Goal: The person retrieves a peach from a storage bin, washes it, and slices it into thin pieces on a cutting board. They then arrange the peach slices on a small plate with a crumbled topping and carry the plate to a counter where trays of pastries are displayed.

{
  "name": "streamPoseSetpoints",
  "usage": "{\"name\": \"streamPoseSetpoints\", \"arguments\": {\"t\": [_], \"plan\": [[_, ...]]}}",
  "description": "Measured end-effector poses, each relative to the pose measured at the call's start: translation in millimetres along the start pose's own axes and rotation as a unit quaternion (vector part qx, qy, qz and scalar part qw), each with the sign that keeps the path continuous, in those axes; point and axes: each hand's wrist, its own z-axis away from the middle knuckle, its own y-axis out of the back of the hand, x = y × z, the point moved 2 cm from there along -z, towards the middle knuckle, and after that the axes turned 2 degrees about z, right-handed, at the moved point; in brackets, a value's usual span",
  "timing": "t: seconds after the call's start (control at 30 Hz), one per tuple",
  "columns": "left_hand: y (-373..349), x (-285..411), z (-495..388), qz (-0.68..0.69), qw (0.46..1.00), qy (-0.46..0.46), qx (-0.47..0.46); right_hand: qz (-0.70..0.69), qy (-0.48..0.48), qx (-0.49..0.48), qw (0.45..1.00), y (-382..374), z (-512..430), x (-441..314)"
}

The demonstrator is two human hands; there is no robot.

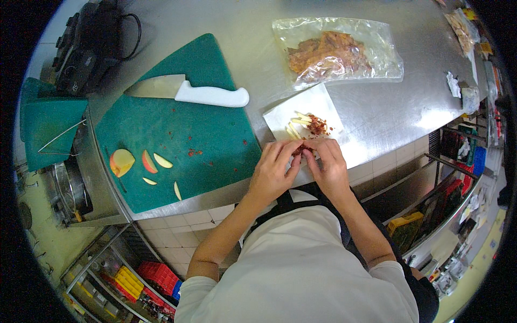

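Note:
Both of my hands meet over the near edge of a white paper towel (278, 115). Between the fingertips of my left hand (278, 165) and my right hand (328, 163) is a dark red, crumbly piece of food (302, 150). Farther up the towel lie pale cut sticks (295, 129) beside a small heap of red-brown crumbs (318, 125). To the left, a white-handled knife (212, 96) rests across a green cutting board (202, 133). A cut apple piece (122, 162) and several slices, among them a red-skinned wedge (149, 161), lie near the board's left side.
A clear plastic bag (381, 52) with browned, cooked-looking food lies beyond the towel on the steel table (250, 36). Black equipment with a cable (89, 48) stands at the back left. Crumpled white paper (453, 84) sits at the right.

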Motion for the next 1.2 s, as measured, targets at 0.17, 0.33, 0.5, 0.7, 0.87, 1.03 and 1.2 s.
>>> {"name": "streamPoseSetpoints", "arguments": {"t": [0.17,0.33,0.5,0.7,0.87,1.03,1.2], "plan": [[-4,-1,0,-0.019,0.999,-0.023,0.012,0.002,-0.007,0.023,1.000,-1,2,3],[-8,-4,0,-0.024,0.999,-0.027,0.028,-0.025,-0.058,0.006,0.998,-1,4,8],[-8,-4,0,-0.017,0.999,-0.028,0.027,-0.049,-0.075,-0.003,0.996,1,1,8],[-6,-3,2,-0.006,0.999,-0.026,0.029,-0.060,-0.031,-0.044,0.997,8,-1,3],[-2,-3,3,0.008,0.999,-0.034,0.012,-0.016,0.026,-0.044,0.999,7,1,3],[-3,-3,3,-0.005,1.000,-0.028,-0.012,-0.020,0.031,-0.038,0.999,3,3,8],[-5,-2,2,-0.013,1.000,-0.022,0.002,-0.022,0.034,-0.033,0.999,3,5,9]]}}
